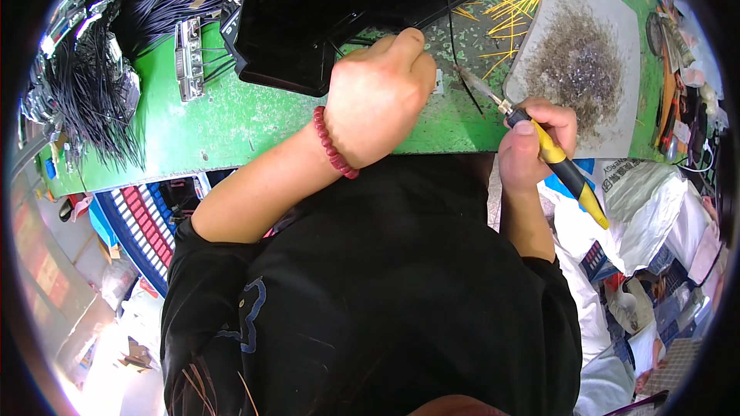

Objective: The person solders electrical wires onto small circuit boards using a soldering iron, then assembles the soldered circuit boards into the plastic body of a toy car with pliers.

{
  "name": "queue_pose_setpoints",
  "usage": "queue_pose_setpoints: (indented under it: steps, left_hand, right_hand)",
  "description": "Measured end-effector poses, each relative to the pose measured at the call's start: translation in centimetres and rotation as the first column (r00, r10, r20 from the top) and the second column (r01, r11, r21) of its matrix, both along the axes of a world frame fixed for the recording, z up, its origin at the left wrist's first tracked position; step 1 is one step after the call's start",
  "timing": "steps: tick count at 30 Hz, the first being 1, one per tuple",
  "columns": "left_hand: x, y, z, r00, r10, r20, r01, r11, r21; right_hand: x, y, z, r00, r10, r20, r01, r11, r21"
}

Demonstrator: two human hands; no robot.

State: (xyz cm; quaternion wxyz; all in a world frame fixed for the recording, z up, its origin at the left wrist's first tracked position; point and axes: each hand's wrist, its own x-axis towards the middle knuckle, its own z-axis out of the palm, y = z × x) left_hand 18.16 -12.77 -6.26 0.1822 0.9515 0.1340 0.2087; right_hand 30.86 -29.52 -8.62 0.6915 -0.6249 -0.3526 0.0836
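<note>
My right hand [533, 146] grips a soldering iron [569, 172] with a yellow and black handle. The iron's metal tip points up and left, close to a thin black wire [453, 31] that hangs over the bench. My left hand [379, 92], with a red bead bracelet [331, 146] on the wrist, is closed, knuckles up, at the near edge of a large black plastic housing [308, 27]. Its fingertips are turned away, so whatever they pinch is hidden. A small pale piece [439, 82] shows just right of that hand.
Yellow wires [512, 15] lie loose beside a pale board [628, 46] strewn with dark debris. Left on the green bench [223, 131] are a metal-faced part [188, 60] and bundles of black wires [89, 100]. White sacks [640, 204] and a blue crate [132, 235] stand below the bench.
</note>
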Motion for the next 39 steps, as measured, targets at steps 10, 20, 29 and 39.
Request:
queue_pose_setpoints:
  steps: [10,20,29,39]
  left_hand:
    - [0.0,0.3,0.4,1.000,-0.018,-0.019,0.019,0.999,0.041]
    - [-0.5,0.7,3.0,1.000,0.013,0.014,-0.010,0.979,-0.204]
    - [-1.4,1.6,2.9,0.999,-0.036,-0.022,0.033,0.989,-0.141]
    - [-1.2,1.3,0.9,1.000,-0.028,-0.005,0.028,0.998,-0.062]
  right_hand:
    - [-0.2,0.7,1.0,0.977,0.211,-0.021,-0.212,0.977,-0.029]
    - [-1.5,3.7,2.3,0.964,0.234,0.129,-0.189,0.939,-0.289]
    - [0.5,5.1,2.4,0.972,0.181,0.152,-0.134,0.952,-0.274]
    - [1.1,8.8,2.5,0.868,0.189,0.460,0.070,0.869,-0.489]
